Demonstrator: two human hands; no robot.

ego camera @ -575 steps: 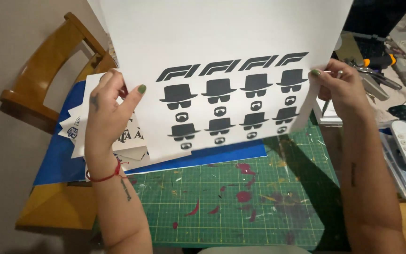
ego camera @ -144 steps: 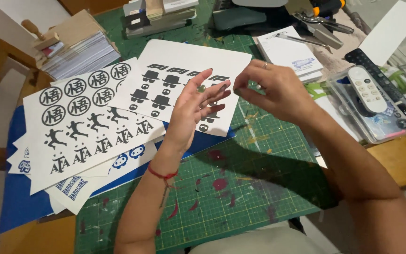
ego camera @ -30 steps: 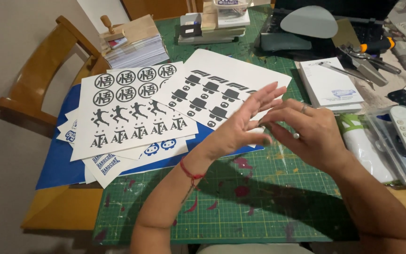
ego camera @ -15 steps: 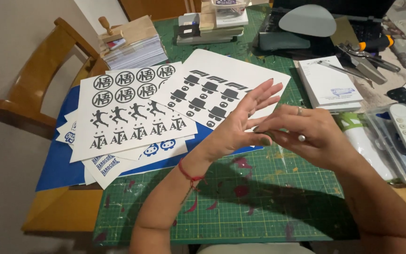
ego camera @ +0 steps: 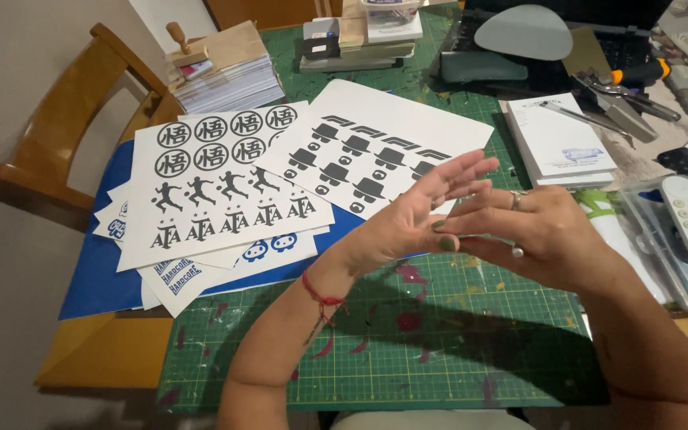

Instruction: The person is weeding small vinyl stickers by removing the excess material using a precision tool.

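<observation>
Both hands hover together above the green cutting mat (ego camera: pixel 408 350) on the table. The left hand (ego camera: pixel 420 219) is open, palm up, fingers spread and grasping nothing; the right hand (ego camera: pixel 531 235) curls over it, fingertips pressed to the left palm — whether anything is pinched there cannot be told. Just behind the hands lies the white sticker sheet (ego camera: pixel 376 147) printed with dark hats, flat on the mat, its left edge beside a second printed sheet (ego camera: pixel 216 187) resting on blue paper (ego camera: pixel 101 279)
</observation>
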